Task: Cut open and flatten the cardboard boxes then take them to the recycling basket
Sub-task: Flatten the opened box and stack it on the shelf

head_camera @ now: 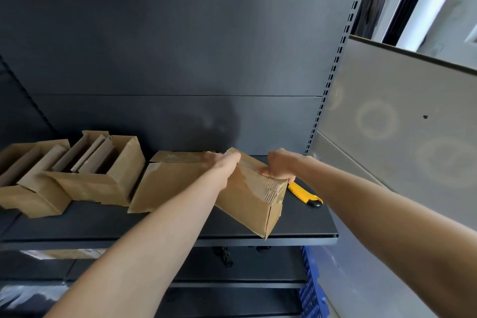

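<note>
while both hands hold it, the cardboard box (249,200) sits tilted on the shelf (180,226), its near lower corner resting at the shelf's front lip and its far end raised under the fingers. its long axis runs from the far end, by the left hand (225,164), down and toward the camera to that near right corner. the upper face is covered in crinkled, partly torn tape.

the left fingers (219,158) are curled over the far top edge of the box, though they are blurred. the right hand (280,165) grips the right top edge, with its fingers wrapped round the far side and the thumb pressed on the taped face.

just right of the right fingers and below them, a yellow utility knife (302,194) with a black end lies flat on the shelf, close beside the box. left of the left fingers lies a flat cardboard piece (165,183) with one flap turned back; whether it is joined to the held box cannot be told. further left of those fingers stand two open boxes (103,178) side by side, flaps up. below the shelf, under the right forearm, a blue slotted basket (311,289) shows. a pale grey panel (400,124) stands right of the right hand.
</note>
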Demonstrator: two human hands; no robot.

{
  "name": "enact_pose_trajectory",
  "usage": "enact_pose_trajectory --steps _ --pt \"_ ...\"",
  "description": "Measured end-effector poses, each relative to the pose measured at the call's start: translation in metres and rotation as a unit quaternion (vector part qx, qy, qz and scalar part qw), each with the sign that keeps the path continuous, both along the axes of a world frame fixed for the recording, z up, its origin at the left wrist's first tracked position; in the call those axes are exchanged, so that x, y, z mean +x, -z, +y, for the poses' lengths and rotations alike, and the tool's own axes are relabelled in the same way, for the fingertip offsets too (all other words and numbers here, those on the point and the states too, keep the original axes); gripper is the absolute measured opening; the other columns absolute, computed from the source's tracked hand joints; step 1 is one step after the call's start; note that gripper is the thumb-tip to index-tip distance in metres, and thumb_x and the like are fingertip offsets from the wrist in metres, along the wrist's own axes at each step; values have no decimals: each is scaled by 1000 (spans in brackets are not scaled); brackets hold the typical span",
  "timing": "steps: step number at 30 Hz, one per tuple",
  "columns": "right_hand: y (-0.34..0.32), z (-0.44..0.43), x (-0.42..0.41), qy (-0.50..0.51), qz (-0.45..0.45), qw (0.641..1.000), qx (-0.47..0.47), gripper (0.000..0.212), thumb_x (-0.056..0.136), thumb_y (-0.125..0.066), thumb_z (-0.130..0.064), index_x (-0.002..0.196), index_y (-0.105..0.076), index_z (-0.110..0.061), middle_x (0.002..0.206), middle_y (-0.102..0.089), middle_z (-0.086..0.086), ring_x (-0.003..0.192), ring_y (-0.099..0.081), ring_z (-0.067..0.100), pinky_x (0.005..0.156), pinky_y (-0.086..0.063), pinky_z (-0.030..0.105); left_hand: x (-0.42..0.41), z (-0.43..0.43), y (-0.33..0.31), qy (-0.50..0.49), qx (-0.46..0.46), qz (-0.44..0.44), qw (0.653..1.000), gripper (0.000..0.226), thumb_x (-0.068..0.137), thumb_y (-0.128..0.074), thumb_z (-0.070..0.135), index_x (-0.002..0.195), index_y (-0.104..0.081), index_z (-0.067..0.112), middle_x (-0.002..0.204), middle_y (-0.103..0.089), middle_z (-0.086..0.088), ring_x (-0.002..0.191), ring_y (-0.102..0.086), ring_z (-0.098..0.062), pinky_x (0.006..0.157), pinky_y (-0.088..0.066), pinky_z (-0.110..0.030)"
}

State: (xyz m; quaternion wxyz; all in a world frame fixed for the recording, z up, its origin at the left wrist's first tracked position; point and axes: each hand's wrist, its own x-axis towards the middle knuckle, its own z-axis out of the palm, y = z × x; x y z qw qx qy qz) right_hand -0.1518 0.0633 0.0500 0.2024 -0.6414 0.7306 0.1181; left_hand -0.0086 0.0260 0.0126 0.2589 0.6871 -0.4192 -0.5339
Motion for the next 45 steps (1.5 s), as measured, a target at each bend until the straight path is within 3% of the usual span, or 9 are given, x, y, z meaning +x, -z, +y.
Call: enact_pose_trajectory --steps 8,11,19,22,30,33,37,41,45 --pt "-5 -2 -11 42 -70 996 27 42 93 -53 -51 73 -44 -16 84 -50 6 67 -71 28 59 -48 28 13 -13 0 24 -83 60 994 37 84 -55 17 116 -38 11 108 -44 -7 87 -44 -21 78 -44 -38" --pt "-4 -3 -10 38 -79 996 -9 31 101 -44 -24 72 -46 -14 84 -53 13 73 -71 34 53 -48 28 19 -15 3 47 -106 50 992 37 86 -52 13 121 -41 13 101 -46 -2 83 -45 -16 71 -44 -32" --pt "-9 2 -19 115 -173 978 18 21 106 -31 -21 108 -46 -7 99 -47 9 74 -72 27 48 -51 23 22 -19 5 83 -141 41 986 65 92 -52 8 150 -26 21 144 -37 -5 125 -47 -28 105 -42 -46" --pt "-10 4 -21 138 -191 972 27 34 105 -32 -26 124 -46 -2 98 -49 6 59 -70 18 42 -47 19 23 -22 2 88 -160 30 983 65 94 -51 4 152 -24 17 153 -32 -8 133 -41 -28 108 -40 -46" --pt "-15 5 -6 194 -287 932 106 48 101 -43 -20 141 -33 4 90 -68 24 71 -71 30 57 -60 32 14 -6 -11 216 -132 2 967 76 90 -65 15 152 -22 14 146 -41 -7 127 -44 -23 103 -35 -32" --pt "-12 0 -7 184 -239 952 59 59 97 -53 -29 144 -28 -4 103 -63 20 86 -70 30 65 -60 33 18 -4 -14 267 -122 -36 955 77 87 -55 -9 152 -23 17 144 -42 -9 112 -46 -17 93 -37 -27" --pt "-9 -14 -11 99 -61 992 -58 73 89 -60 -28 149 -22 -14 139 -45 14 122 -47 32 95 -45 38 25 -5 -13 293 -163 -41 941 61 89 -58 -6 142 -45 20 146 -45 -5 136 -40 -19 109 -33 -36" --pt "6 -30 1 46 16 999 -3 46 77 -67 -55 101 -51 -19 108 -58 2 96 -53 25 90 -49 37 24 -3 -13 281 -224 -83 930 50 86 -66 2 132 -57 19 132 -58 1 125 -51 -14 104 -38 -31" --pt "5 -26 10 22 31 999 -1 50 71 -76 -56 95 -55 -17 78 -51 -1 84 -55 23 70 -47 30 30 -2 -15 318 -189 -167 914 49 81 -75 18 128 -60 15 126 -62 -2 115 -58 -21 98 -46 -34"
